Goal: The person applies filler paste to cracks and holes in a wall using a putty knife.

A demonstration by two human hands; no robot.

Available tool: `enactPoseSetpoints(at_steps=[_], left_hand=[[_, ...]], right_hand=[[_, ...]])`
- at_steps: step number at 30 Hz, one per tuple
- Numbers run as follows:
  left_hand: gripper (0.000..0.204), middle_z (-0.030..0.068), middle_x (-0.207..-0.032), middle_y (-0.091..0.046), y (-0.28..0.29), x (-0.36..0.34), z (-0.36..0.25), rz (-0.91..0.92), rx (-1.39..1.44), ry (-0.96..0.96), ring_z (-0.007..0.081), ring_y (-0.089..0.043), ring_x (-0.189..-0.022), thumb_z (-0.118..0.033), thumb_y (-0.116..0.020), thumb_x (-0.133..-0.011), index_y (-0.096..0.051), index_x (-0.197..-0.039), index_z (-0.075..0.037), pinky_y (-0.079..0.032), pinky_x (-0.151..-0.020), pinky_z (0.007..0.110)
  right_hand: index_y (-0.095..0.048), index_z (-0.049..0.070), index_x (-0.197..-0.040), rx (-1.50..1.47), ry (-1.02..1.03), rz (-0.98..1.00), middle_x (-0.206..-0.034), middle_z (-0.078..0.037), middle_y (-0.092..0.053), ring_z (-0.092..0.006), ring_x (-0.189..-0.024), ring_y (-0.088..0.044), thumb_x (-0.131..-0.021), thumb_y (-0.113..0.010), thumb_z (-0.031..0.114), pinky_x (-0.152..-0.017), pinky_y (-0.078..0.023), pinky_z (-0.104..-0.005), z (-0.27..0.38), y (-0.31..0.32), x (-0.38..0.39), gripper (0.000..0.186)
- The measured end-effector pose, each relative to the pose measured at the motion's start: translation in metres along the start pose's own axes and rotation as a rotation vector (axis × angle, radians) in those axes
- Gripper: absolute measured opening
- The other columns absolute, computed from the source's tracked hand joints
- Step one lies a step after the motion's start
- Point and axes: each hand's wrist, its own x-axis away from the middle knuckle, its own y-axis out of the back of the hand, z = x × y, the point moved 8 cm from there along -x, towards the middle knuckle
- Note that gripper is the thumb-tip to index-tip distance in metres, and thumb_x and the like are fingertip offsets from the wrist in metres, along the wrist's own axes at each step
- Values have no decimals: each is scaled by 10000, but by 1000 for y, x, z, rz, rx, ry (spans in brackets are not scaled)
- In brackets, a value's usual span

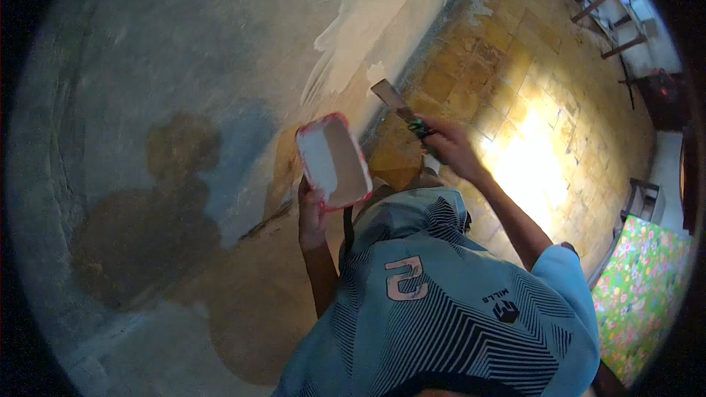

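Observation:
My left hand [312, 215] grips the near left end of a rectangular tub [312, 153] with a red rim. Pale, smooth paste [346, 162] lies along the tub's right side, while its left side shows white. In my right hand [450, 145] is a putty knife [392, 97], its handle wrapped in something dark and green. The flat blade points up and left toward the wall and carries a smear of paste at or near its tip. Ahead, a cream coat with a ragged left edge [353, 22] covers part of the grey wall [184, 44].
Yellowish worn floor tiles [471, 66] stretch to the right, with a bright light patch on them. A wooden stand [610, 15] is at the far right. Nearer on the right lies a green floral cloth [636, 279]. Shadows fall across the wall at left.

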Motion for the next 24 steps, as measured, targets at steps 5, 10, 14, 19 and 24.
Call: enactPoseSetpoints(at_steps=[5, 10, 14, 19, 24], left_hand=[[828, 120, -1334, -546, -46, -23, -9, 160, -84, 48, 235, -522, -1258, -251, -714, -698, -406, -1420, 15, -426, -1063, 381], [852, 117, -1338, -538, -48, -34, -3, 255, -55, 20, 226, -508, -1269, -237, -735, -683, -405, -1432, -2, -424, -1059, 383], [847, 112, -1337, -529, -41, -35, 1, 259, -64, 50, 223, -502, -1268, -230, -754, -670, -426, -1423, -23, -428, -1048, 392], [842, 88, -1239, -535, -37, -43, -12, 263, -101, 4, 229, -577, -1139, -216, -761, -681, -423, -1431, -38, -500, -936, 370], [763, 73, -1148, -527, -46, -43, -18, 246, -200, 20, 214, -623, -996, -124, -738, -735, -427, -1428, -54, -539, -811, 330]], right_hand=[[-627, 27, -1277, 140, -272, 492, -805, -34, -658, -93, -643, -587, -960, -528, 195, -560, -478, -235, 82, -21, 21, 371], [-644, 36, -1253, 431, -331, 536, -742, -12, -640, -82, -575, -567, -993, -498, 203, -498, -457, -226, 78, -8, 10, 342], [-634, -3, -1249, 602, -475, 465, -697, -17, -607, -71, -544, -550, -992, -516, 211, -455, -445, -223, 85, 32, 27, 354], [-627, 13, -1274, 634, -538, 226, -735, -24, -606, -85, -565, -574, -946, -536, 175, -461, -460, -225, 106, 80, 46, 377], [-651, 126, -1278, 787, -153, 206, -803, -51, -621, -121, -687, -604, -944, -581, 178, -567, -523, -279, 182, 33, 29, 345]])
